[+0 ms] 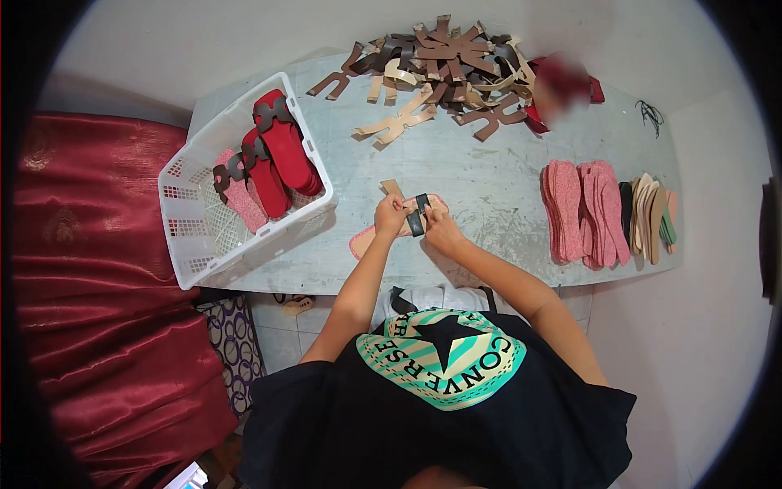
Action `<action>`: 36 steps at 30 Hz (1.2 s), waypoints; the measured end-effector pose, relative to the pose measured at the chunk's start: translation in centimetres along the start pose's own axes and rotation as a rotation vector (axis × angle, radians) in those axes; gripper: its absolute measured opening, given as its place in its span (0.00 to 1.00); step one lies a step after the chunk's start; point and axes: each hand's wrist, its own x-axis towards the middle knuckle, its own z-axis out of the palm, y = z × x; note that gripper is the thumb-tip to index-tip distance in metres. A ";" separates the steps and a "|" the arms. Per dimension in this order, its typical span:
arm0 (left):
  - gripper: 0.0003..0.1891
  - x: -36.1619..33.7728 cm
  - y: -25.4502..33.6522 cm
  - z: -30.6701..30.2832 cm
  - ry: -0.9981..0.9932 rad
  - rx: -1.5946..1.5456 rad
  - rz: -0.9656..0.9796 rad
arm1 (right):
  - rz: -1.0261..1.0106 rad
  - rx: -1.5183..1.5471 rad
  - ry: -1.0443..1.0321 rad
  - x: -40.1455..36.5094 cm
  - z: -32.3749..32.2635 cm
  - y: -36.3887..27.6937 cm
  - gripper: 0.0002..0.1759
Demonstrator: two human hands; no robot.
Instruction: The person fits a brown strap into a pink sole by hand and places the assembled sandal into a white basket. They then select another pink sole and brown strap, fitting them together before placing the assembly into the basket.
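Near the table's front edge lies a sandal sole (366,240) with a beige face and a pink rim. A strap piece (415,223) crosses it, dark at the middle, with a tan end sticking out at the upper left. My left hand (392,217) is closed on the strap's left side, over the sole. On the right side my right hand (443,231) has its fingers bent together at the strap and the sole's edge. What lies between the fingertips is too small to make out.
A white basket (307,213) with red and pink sandals stands at the left. Brown and beige straps (456,49) are heaped at the back, beside red pieces (596,90). Pink soles (562,213) and other soles (654,216) stand in rows at the right.
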 end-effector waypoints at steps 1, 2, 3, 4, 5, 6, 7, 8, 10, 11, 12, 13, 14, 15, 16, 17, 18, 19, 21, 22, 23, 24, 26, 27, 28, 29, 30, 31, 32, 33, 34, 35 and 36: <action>0.16 0.1 -0.1 0.0 -0.020 0.002 0.016 | 0.036 0.014 0.035 0.1 0.5 -0.3 0.17; 0.16 0.1 -0.1 -0.1 -0.017 0.002 0.017 | 0.072 0.028 0.072 0.2 0.9 -0.4 0.17; 0.16 0.0 0.0 -0.2 -0.027 0.009 0.007 | 0.073 0.026 0.074 0.2 0.8 -0.4 0.17; 0.15 0.0 0.1 -0.2 -0.039 0.016 -0.003 | 0.080 0.026 0.074 0.1 0.7 -0.4 0.17; 0.15 -0.1 0.3 -0.2 -0.041 0.017 -0.001 | 0.089 0.027 0.074 0.0 0.6 -0.3 0.17; 0.14 -0.2 0.3 -0.1 -0.028 -0.007 0.022 | 0.092 0.028 0.073 -0.2 0.2 -0.1 0.17; 0.14 -0.4 0.2 0.0 -0.015 -0.031 0.045 | 0.063 0.127 0.036 -0.4 -0.1 0.4 0.17; 0.14 -0.6 0.2 0.0 -0.016 -0.031 0.044 | 0.032 0.225 -0.002 -0.6 -0.5 0.8 0.17; 0.08 -1.7 1.6 -0.7 -0.056 0.098 0.125 | 0.018 0.319 -0.039 -0.9 -0.7 2.1 0.16; 0.08 -2.0 1.9 -0.8 -0.055 0.098 0.125 | 0.007 0.411 -0.074 -1.0 -0.7 2.6 0.16; 0.06 -2.3 1.9 -0.7 0.015 0.154 0.328 | 0.009 0.411 -0.072 -0.9 -0.4 2.8 0.16; 0.06 -2.6 2.0 -0.7 0.086 0.207 0.532 | 0.001 0.437 -0.058 -0.9 -0.2 2.9 0.14; 0.06 -2.8 2.0 -0.8 0.084 0.206 0.536 | -0.006 0.462 -0.044 -0.9 0.0 3.0 0.12; 0.08 -3.0 2.1 -0.9 0.060 0.259 0.543 | -0.001 0.460 -0.043 -1.0 -0.2 3.0 0.12; 0.10 -3.2 2.3 -1.1 0.038 0.311 0.549 | 0.007 0.475 -0.044 -1.1 -0.5 2.9 0.11; 0.10 -3.2 2.2 -1.1 0.038 0.309 0.551 | 0.014 0.491 -0.046 -1.1 -0.7 2.9 0.10; 0.11 -3.2 1.8 -1.0 0.060 0.358 0.581 | 0.015 0.489 -0.047 -1.2 -0.5 3.1 0.10; 0.12 -3.2 1.4 -0.9 0.082 0.407 0.608 | -0.025 0.496 0.039 -1.3 -0.2 3.2 0.11; 0.13 -3.1 0.8 -0.9 0.066 0.494 0.631 | -0.066 0.503 0.123 -1.4 0.5 3.4 0.13; 0.15 -3.1 0.5 -0.9 0.050 0.583 0.653 | -0.073 0.544 0.118 -1.3 0.9 3.6 0.12; 0.15 -3.1 0.3 -0.8 0.050 0.583 0.653 | -0.079 0.585 0.113 -1.2 1.2 3.8 0.11; 0.17 -3.2 0.1 -0.7 0.084 0.636 0.750 | -0.079 0.585 0.111 -1.2 1.3 3.9 0.11; 0.20 -3.2 -0.2 -0.7 0.119 0.687 0.848 | -0.090 0.636 0.156 -1.1 1.4 4.2 0.05; 0.21 -3.1 -0.2 -1.0 0.085 0.692 0.863 | -0.087 0.636 0.158 -1.1 1.6 4.5 0.05; 0.22 -3.0 -0.1 -1.2 0.050 0.698 0.878 | -0.129 0.671 0.183 -1.1 1.7 4.8 0.05; 0.22 -2.8 0.0 -1.3 0.051 0.700 0.882 | -0.172 0.704 0.209 -1.1 1.9 5.1 0.06; 0.21 -2.6 0.1 -1.4 0.069 0.734 0.935 | -0.172 0.703 0.214 -1.1 1.6 5.2 0.06; 0.21 -2.4 0.1 -1.5 0.086 0.766 0.986 | -0.183 0.700 0.253 -1.3 1.4 5.1 0.05; 0.21 -2.5 0.1 -1.4 0.087 0.766 0.988 | -0.195 0.695 0.290 -1.5 1.2 5.2 0.05; 0.20 -2.9 0.3 -1.3 0.068 0.733 0.910 | -0.192 0.695 0.289 -1.6 0.8 5.2 0.05; 0.18 -3.3 0.5 -1.2 0.047 0.701 0.830 | -0.170 0.702 0.326 -1.7 0.5 5.1 0.05; 0.18 -3.4 0.8 -1.1 0.044 0.700 0.828 | -0.148 0.711 0.362 -1.7 0.2 4.8 0.07; 0.17 -3.4 0.8 -0.9 0.077 0.695 0.788 | -0.149 0.716 0.359 -1.6 0.2 4.6 0.07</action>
